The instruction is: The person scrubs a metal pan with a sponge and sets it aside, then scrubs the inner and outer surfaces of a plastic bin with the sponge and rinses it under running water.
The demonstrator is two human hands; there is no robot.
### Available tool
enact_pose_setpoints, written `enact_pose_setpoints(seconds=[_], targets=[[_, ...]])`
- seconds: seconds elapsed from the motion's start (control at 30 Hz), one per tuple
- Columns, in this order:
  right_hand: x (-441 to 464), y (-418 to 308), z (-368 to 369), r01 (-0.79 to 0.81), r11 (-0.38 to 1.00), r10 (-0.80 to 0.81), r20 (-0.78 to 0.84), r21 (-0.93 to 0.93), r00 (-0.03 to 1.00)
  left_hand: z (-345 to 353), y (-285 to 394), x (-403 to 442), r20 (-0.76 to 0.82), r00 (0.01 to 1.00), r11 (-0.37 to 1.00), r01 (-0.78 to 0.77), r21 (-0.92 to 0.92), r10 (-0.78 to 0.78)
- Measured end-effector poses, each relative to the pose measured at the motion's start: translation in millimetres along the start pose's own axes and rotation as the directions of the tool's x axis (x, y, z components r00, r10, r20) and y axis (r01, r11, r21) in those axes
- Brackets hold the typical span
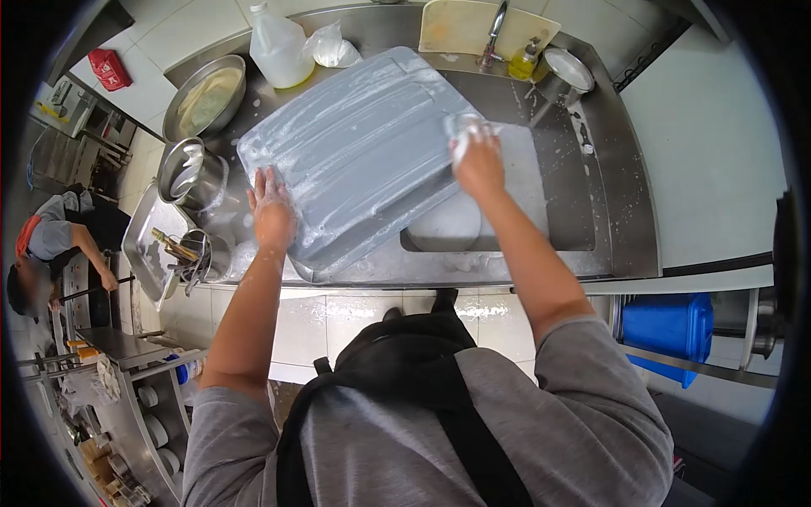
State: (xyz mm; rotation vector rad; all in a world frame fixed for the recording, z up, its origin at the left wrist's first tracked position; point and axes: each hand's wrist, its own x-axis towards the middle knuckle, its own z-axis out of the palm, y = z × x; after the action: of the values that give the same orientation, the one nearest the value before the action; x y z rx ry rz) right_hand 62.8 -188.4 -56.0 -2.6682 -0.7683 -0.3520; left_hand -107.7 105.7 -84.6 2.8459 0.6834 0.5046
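Observation:
A large grey plastic tub (355, 152) lies bottom up and tilted across the sink counter, its ridged surface streaked with foam. My left hand (274, 215) rests against its left edge, fingers stretched out and apart, wet with suds. At the tub's right edge, my right hand (480, 160) is closed around a foam-covered sponge (459, 135) pressed to the surface. The fingers hide most of the sponge. Below the tub's right side, a white board (519, 182) and a round pale item (445, 226) show in the sink basin (570, 228).
A large bowl (236, 89), a steel pot (207, 173) and a utensil container (215, 253) stand left. Behind are a plastic jug (277, 51), a faucet (494, 34), a yellow soap bottle (522, 61) and a saucepan (568, 72). Another person (63, 228) works at far left.

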Motion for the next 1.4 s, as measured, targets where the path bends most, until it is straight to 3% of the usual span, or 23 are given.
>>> enact_pose_setpoints(seconds=[0.07, 0.13, 0.2, 0.23, 0.27, 0.3, 0.33, 0.4, 0.47, 0.53, 0.57, 0.6, 0.63, 0.7, 0.73, 0.83, 0.93, 1.07, 1.17, 1.23, 1.27, 1.33, 1.4], targets=[[-4, 7, 8, -0.088, 0.994, 0.078, -0.145, -0.069, 0.986, 2, -1, 3, -0.07, 0.998, 1.0, 0.001, 0.029, 0.001], [-40, -54, 31, 0.006, 1.0, -0.007, -0.049, -0.015, 0.999, -22, 26, 1, -0.005, 0.999, 0.995, -0.047, 0.085, 0.048], [-73, -111, 39, 0.069, 0.974, -0.084, 0.059, 0.216, 0.995, -39, 39, 0, 0.071, 0.994, 0.985, -0.095, 0.141, 0.086], [-86, -126, 38, 0.079, 0.952, -0.111, 0.094, 0.295, 0.989, -42, 36, 2, 0.223, 0.934, 0.953, -0.299, 0.059, 0.279], [-88, -130, 26, 0.272, 0.938, -0.309, 0.168, 0.215, 0.936, -44, 35, 3, 0.347, 0.816, 0.878, -0.476, -0.05, 0.463], [-86, -134, 19, 0.457, 0.877, -0.481, 0.249, 0.149, 0.841, -45, 35, 3, 0.346, 0.813, 0.875, -0.483, -0.046, 0.467], [-76, -113, 15, 0.3, 0.936, -0.336, 0.209, 0.187, 0.918, -46, 37, 3, 0.374, 0.808, 0.87, -0.493, 0.005, 0.455], [-39, -49, 7, 0.082, 0.972, -0.073, -0.05, 0.222, 0.996, -47, 37, 2, 0.422, 0.794, 0.863, -0.503, 0.053, 0.438], [4, 28, 11, 0.003, 0.999, -0.006, -0.087, -0.038, 0.996, -48, 36, 4, 0.408, 0.797, 0.86, -0.508, 0.052, 0.446], [16, 23, -12, -0.096, 0.995, 0.097, 0.005, -0.039, 0.995, -50, 42, 2, 0.405, 0.794, 0.857, -0.513, 0.048, 0.453], [23, 19, -21, -0.192, 0.98, 0.196, 0.095, -0.049, 0.976, -50, 50, 2, 0.406, 0.844, 0.917, -0.398, 0.037, 0.35], [13, 13, -8, -0.131, 0.983, 0.132, -0.003, -0.128, 0.991, -48, 62, 4, 0.402, 0.883, 0.962, -0.272, 0.023, 0.24], [5, 5, -12, -0.123, 0.983, 0.123, -0.007, -0.133, 0.992, -45, 81, 4, 0.394, 0.888, 0.964, -0.266, 0.02, 0.237], [-12, -8, -24, -0.095, 0.995, 0.093, 0.092, 0.016, 0.991, -37, 115, -2, 0.304, 0.951, 0.988, 0.014, 0.154, -0.061], [-14, -6, -30, -0.088, 0.996, 0.087, 0.094, 0.013, 0.992, -18, 109, -12, 0.12, 0.993, 0.993, -0.024, 0.117, 0.01], [6, 12, -38, -0.017, 0.998, 0.006, 0.159, 0.066, 0.987, -26, 108, -11, 0.107, 0.986, 0.988, -0.135, 0.079, 0.127], [63, 13, -15, 0.143, 0.99, -0.144, 0.112, 0.017, 0.983, -31, 110, -8, 0.166, 0.98, 0.992, -0.117, 0.046, 0.108], [193, 9, 43, 0.121, 0.992, -0.124, 0.148, 0.028, 0.981, -32, 113, 0, 0.206, 0.974, 0.994, -0.105, 0.028, 0.097], [211, 10, 48, 0.194, 0.98, -0.198, 0.151, 0.04, 0.968, -35, 117, 3, 0.195, 0.978, 0.995, -0.087, 0.052, 0.075], [157, 29, 39, 0.257, 0.966, -0.258, 0.107, 0.023, 0.96, -34, 118, 2, 0.189, 0.98, 0.996, -0.073, 0.055, 0.061], [120, 38, 28, 0.318, 0.948, -0.311, 0.152, -0.025, 0.938, -33, 118, 4, 0.174, 0.983, 0.996, -0.066, 0.059, 0.055], [48, 39, -17, 0.297, 0.951, -0.308, 0.219, 0.086, 0.926, -37, 118, 5, 0.192, 0.981, 0.998, -0.048, 0.05, 0.037], [9, 45, -38, 0.294, 0.955, -0.292, 0.326, 0.044, 0.899, -37, 117, 6, 0.207, 0.978, 0.999, -0.025, 0.041, 0.016]])
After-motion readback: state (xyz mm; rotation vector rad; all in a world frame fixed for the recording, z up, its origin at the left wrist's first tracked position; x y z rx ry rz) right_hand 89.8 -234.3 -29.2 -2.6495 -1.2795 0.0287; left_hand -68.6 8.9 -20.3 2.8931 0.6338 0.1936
